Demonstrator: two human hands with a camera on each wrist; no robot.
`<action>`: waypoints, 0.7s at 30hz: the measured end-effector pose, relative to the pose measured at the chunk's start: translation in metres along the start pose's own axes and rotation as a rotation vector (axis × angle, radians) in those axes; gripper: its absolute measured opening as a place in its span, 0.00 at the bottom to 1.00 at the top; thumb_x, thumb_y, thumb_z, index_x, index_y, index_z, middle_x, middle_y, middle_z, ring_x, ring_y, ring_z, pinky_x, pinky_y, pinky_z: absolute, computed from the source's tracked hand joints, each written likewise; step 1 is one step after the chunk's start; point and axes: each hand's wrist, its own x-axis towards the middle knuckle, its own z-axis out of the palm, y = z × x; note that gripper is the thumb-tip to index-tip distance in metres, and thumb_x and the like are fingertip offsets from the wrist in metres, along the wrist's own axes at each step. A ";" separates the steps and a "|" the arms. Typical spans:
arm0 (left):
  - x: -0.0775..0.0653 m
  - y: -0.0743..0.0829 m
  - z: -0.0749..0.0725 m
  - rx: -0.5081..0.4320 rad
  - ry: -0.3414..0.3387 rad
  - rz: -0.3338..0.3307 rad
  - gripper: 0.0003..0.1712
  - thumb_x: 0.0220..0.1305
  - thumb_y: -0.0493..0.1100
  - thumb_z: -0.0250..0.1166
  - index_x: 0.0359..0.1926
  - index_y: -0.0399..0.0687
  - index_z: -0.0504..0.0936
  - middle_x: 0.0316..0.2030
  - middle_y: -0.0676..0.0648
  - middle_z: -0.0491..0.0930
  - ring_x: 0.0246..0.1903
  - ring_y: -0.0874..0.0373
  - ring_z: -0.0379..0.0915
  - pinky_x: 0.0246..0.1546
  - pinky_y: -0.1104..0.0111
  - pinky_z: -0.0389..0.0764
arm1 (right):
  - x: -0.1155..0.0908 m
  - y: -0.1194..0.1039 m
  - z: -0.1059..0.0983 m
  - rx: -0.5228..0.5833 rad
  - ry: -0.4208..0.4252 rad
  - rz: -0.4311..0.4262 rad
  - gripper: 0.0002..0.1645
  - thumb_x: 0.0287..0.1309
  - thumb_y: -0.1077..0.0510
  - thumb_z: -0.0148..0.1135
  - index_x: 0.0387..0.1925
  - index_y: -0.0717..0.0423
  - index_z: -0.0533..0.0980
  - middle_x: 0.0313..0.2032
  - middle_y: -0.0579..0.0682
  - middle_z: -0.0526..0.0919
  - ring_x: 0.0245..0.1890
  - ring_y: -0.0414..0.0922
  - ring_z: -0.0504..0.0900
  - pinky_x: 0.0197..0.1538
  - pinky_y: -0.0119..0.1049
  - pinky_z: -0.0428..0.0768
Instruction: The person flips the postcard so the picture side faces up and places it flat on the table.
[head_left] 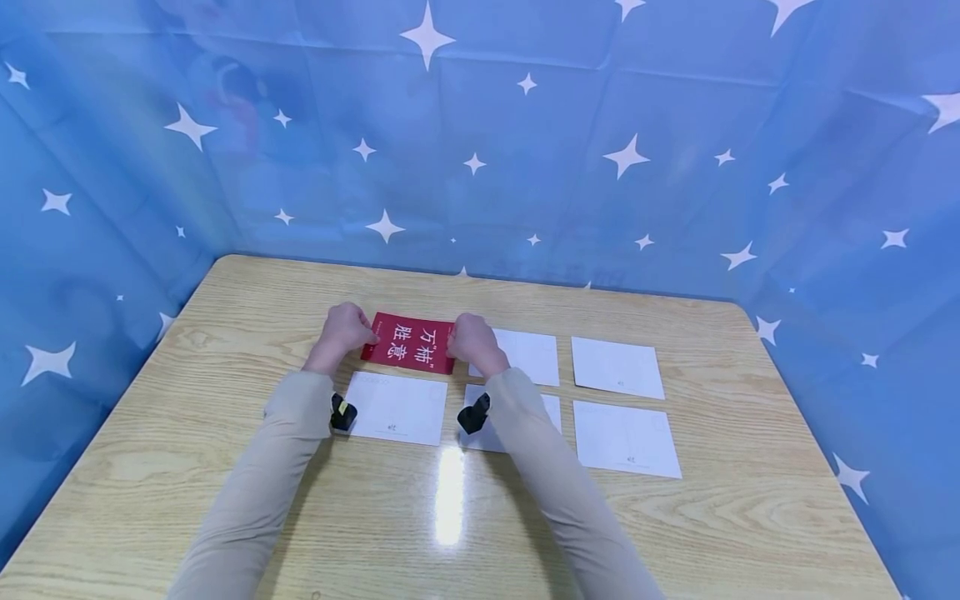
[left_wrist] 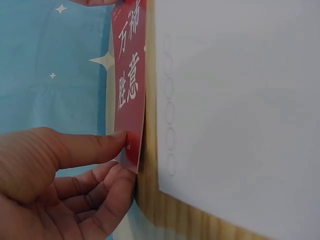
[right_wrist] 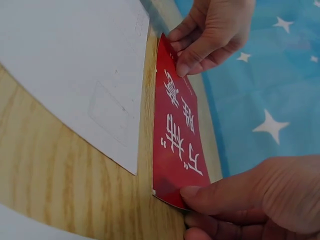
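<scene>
A red postcard with white characters (head_left: 409, 343) lies between the two hands near the back of the table, its short ends held. My left hand (head_left: 347, 327) pinches its left end, thumb on the printed face and fingers beneath, as the left wrist view shows. At the other end my right hand (head_left: 472, 340) pinches it the same way; in the right wrist view the red postcard (right_wrist: 172, 135) bows slightly. Just in front of it lies a white card (head_left: 397, 408) with faint printing, a narrow strip of wood showing between them in the left wrist view.
Two white cards (head_left: 532, 354) (head_left: 551, 408) lie partly under the right forearm's line of sight. Further right are a back white card (head_left: 617, 367) and a front white card (head_left: 627, 437). The wooden table (head_left: 750, 500) meets a blue star-patterned curtain (head_left: 555, 208) behind.
</scene>
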 end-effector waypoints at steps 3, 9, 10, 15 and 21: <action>0.000 0.002 -0.001 0.008 -0.016 -0.008 0.10 0.54 0.36 0.67 0.30 0.32 0.77 0.29 0.39 0.76 0.26 0.52 0.71 0.24 0.69 0.72 | 0.001 -0.002 0.000 -0.039 -0.003 0.003 0.07 0.55 0.61 0.64 0.27 0.61 0.75 0.24 0.51 0.77 0.23 0.44 0.73 0.28 0.30 0.71; 0.002 0.004 -0.002 0.025 -0.040 -0.025 0.11 0.53 0.36 0.68 0.30 0.31 0.77 0.22 0.41 0.74 0.17 0.56 0.68 0.19 0.70 0.70 | 0.001 -0.003 -0.001 -0.066 -0.005 0.008 0.14 0.52 0.62 0.66 0.41 0.63 0.78 0.38 0.54 0.81 0.31 0.47 0.76 0.33 0.33 0.75; 0.002 0.003 -0.002 0.024 -0.043 -0.026 0.11 0.53 0.36 0.68 0.30 0.30 0.77 0.22 0.41 0.74 0.17 0.56 0.68 0.19 0.70 0.70 | 0.002 -0.003 -0.002 -0.068 -0.006 0.009 0.15 0.52 0.62 0.66 0.42 0.63 0.78 0.38 0.54 0.81 0.31 0.47 0.76 0.33 0.33 0.75; 0.004 0.002 -0.002 0.022 -0.047 -0.034 0.12 0.53 0.36 0.68 0.32 0.29 0.79 0.21 0.41 0.75 0.14 0.58 0.67 0.17 0.71 0.69 | 0.001 -0.003 -0.002 -0.067 -0.010 0.017 0.17 0.51 0.61 0.67 0.43 0.63 0.78 0.39 0.54 0.81 0.31 0.47 0.76 0.33 0.33 0.75; 0.003 0.001 -0.003 -0.004 -0.043 -0.043 0.11 0.54 0.37 0.68 0.32 0.29 0.80 0.22 0.41 0.76 0.15 0.58 0.67 0.17 0.71 0.70 | 0.002 -0.003 -0.001 -0.060 -0.009 0.025 0.12 0.51 0.61 0.67 0.38 0.62 0.79 0.34 0.52 0.81 0.27 0.44 0.75 0.28 0.31 0.73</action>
